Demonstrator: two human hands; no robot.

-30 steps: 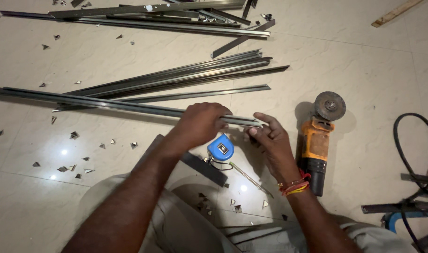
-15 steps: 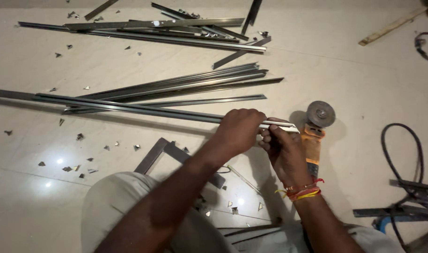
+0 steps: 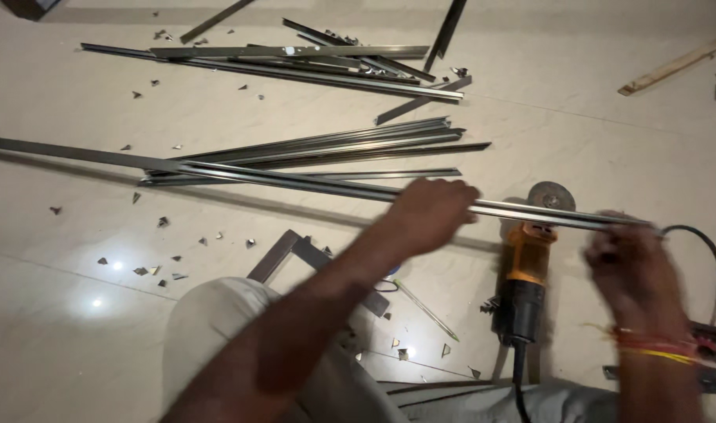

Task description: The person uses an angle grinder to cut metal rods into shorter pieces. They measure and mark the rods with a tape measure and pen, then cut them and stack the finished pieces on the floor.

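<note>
Left hand [image 3: 430,213] gripping long metal strip [image 3: 295,182], blurred right hand [image 3: 628,262] seemingly pinching its end

- Bright, even indoor light on the pale floor [image 3: 608,141].
- Small glare spots at lower left of the frame.
- Right hand [image 3: 636,262] heavily motion-blurred; left hand [image 3: 432,211] slightly soft.
- Soft shadows lie under the metal strips [image 3: 311,145]; the far strips stay sharp.

We are on a makeshift metalworking site inside a building, working on a polished tile floor [image 3: 608,133]. Long metal strips [image 3: 319,145] lie in loose piles, small offcuts [image 3: 162,222] are scattered about, and an orange angle grinder [image 3: 526,274] rests beside us.
</note>
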